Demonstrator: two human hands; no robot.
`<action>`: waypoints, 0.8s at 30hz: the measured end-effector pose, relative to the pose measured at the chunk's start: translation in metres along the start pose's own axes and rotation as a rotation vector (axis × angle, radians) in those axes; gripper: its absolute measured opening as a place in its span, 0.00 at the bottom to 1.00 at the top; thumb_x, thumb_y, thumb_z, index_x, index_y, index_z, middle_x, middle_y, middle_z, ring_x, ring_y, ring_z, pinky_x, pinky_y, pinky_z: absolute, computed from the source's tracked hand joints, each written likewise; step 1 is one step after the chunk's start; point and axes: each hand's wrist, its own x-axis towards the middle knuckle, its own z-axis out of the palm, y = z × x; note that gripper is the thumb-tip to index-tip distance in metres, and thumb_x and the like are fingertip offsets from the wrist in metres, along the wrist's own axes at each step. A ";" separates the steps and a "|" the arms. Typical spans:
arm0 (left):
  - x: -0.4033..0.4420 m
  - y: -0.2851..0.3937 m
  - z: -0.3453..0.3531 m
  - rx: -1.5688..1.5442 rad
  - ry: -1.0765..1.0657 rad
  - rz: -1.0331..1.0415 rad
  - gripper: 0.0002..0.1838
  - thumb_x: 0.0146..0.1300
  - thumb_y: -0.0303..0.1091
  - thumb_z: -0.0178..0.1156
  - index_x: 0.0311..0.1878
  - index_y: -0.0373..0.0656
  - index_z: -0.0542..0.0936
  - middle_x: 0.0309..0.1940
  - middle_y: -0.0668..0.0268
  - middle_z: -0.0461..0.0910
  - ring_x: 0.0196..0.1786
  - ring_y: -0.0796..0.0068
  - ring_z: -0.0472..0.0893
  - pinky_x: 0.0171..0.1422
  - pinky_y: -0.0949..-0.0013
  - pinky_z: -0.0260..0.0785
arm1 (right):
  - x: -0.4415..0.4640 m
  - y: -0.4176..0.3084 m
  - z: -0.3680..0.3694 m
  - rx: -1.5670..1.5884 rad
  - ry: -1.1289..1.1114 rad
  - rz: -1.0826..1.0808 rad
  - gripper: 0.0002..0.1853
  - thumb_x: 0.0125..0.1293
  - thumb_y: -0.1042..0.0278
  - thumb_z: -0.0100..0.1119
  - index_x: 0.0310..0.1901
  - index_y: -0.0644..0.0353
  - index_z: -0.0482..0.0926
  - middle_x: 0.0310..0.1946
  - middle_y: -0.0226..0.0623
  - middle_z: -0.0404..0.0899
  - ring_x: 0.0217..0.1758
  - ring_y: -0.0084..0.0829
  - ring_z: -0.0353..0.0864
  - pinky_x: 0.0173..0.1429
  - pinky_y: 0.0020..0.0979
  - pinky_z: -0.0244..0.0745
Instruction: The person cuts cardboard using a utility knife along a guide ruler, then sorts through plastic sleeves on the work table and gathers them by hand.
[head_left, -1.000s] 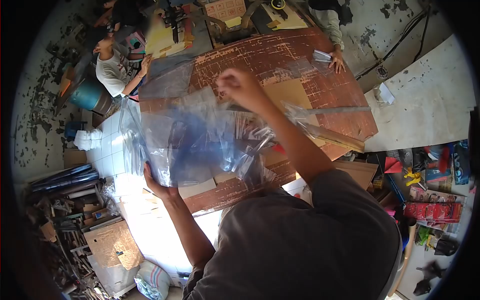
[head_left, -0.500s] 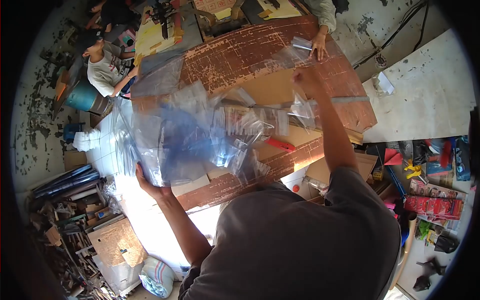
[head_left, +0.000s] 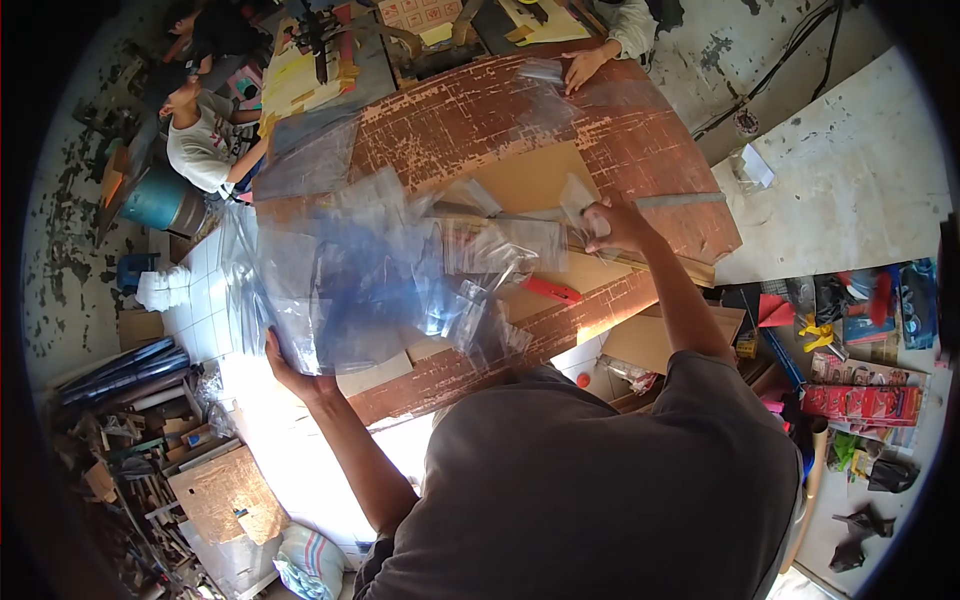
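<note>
My left hand (head_left: 298,372) is at the near left edge of a loose pile of clear plastic sheets (head_left: 340,280), closed on that edge with some fingers hidden. Toward the right of the table, my right hand (head_left: 622,225) has its fingers curled around a small clear plastic piece (head_left: 577,200). Between the hands lie more crumpled clear plastic pieces (head_left: 500,245) and a red cutter (head_left: 551,290). Beneath them is a brown cardboard sheet (head_left: 540,175) on the worn reddish-brown table (head_left: 450,110).
Another person's hand (head_left: 588,66) rests at the table's far edge, beside a small stack of clear plastic (head_left: 540,70). A second person (head_left: 205,140) sits at the far left near a teal drum (head_left: 160,197). Wood scraps (head_left: 130,450) fill the lower left.
My right hand has come down and nearer from the far side and closed on a small plastic piece. The other person's hand has shifted left with the small stack. My left hand stays put.
</note>
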 end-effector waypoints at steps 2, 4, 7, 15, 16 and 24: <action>-0.001 0.001 -0.002 0.008 0.003 0.007 0.20 0.71 0.44 0.59 0.57 0.40 0.77 0.56 0.58 0.80 0.59 0.57 0.81 0.62 0.50 0.77 | 0.002 0.012 0.012 -0.103 0.050 -0.099 0.23 0.51 0.60 0.80 0.49 0.49 0.82 0.50 0.38 0.75 0.63 0.43 0.71 0.66 0.46 0.67; -0.003 0.001 0.003 0.023 0.020 0.000 0.20 0.71 0.44 0.60 0.58 0.40 0.77 0.56 0.57 0.80 0.58 0.57 0.81 0.62 0.50 0.77 | 0.003 0.026 0.009 -0.205 0.103 -0.196 0.18 0.54 0.62 0.78 0.45 0.52 0.82 0.47 0.37 0.77 0.59 0.40 0.75 0.63 0.44 0.71; -0.007 0.002 0.012 0.002 -0.005 -0.025 0.21 0.71 0.44 0.60 0.58 0.39 0.77 0.56 0.57 0.80 0.58 0.57 0.81 0.63 0.50 0.76 | 0.012 0.017 -0.051 0.479 0.019 -0.048 0.04 0.63 0.72 0.65 0.36 0.59 0.78 0.35 0.35 0.84 0.39 0.29 0.82 0.46 0.35 0.78; -0.013 -0.003 0.019 -0.036 -0.027 -0.045 0.24 0.72 0.42 0.58 0.64 0.35 0.74 0.59 0.55 0.80 0.61 0.56 0.81 0.66 0.52 0.74 | 0.049 -0.187 -0.248 1.072 0.178 -0.357 0.12 0.79 0.57 0.50 0.41 0.56 0.69 0.47 0.48 0.89 0.13 0.12 0.56 0.25 0.16 0.65; -0.014 -0.003 0.021 -0.042 -0.065 -0.049 0.25 0.72 0.42 0.57 0.66 0.35 0.73 0.60 0.55 0.80 0.62 0.56 0.80 0.67 0.52 0.74 | 0.066 -0.207 -0.256 1.127 0.092 -0.434 0.13 0.79 0.55 0.51 0.43 0.56 0.70 0.47 0.48 0.88 0.13 0.13 0.55 0.24 0.16 0.65; -0.007 -0.012 0.018 -0.151 -0.128 -0.041 0.24 0.71 0.37 0.60 0.65 0.34 0.73 0.58 0.55 0.80 0.60 0.56 0.81 0.66 0.54 0.76 | 0.127 -0.410 -0.319 1.368 -0.698 -0.813 0.19 0.82 0.52 0.46 0.44 0.62 0.77 0.67 0.62 0.71 0.15 0.14 0.61 0.19 0.22 0.66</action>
